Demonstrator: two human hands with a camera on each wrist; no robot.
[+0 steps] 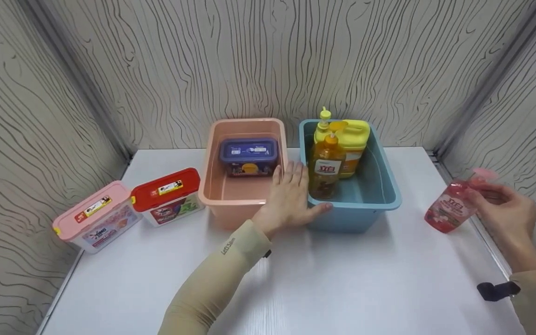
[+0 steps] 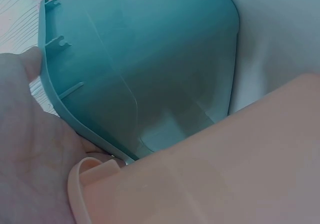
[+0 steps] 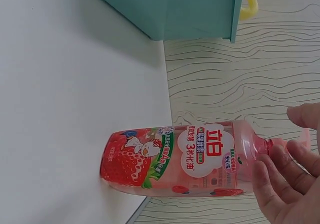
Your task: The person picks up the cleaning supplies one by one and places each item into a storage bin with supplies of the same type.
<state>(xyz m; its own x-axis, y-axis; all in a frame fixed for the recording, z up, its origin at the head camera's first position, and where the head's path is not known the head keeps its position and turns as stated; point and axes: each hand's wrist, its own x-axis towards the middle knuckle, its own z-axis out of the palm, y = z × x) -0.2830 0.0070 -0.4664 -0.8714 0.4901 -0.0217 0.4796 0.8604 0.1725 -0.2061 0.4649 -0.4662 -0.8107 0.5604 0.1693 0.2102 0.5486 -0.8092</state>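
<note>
My left hand (image 1: 289,197) lies spread with straight fingers across the neighbouring rims of a pink bin (image 1: 235,203) and a blue bin (image 1: 356,205). Its thumb rests along the blue bin's front rim. At the far right my right hand (image 1: 505,209) has its fingers curled at the neck of a pink pump bottle of dish soap (image 3: 170,159), printed with strawberries. In the right wrist view the thumb (image 3: 304,116) stands a little off the neck. The bottle is upright, its base at the table.
Inside the pink bin lies a dark blue tub (image 1: 249,156). An orange soap bottle (image 1: 326,170) and a yellow jug (image 1: 354,139) stand in the blue bin. Red-lidded (image 1: 168,190) and pink-lidded tubs (image 1: 96,211) sit at left. Patterned walls (image 1: 268,60) enclose the white table (image 1: 342,279).
</note>
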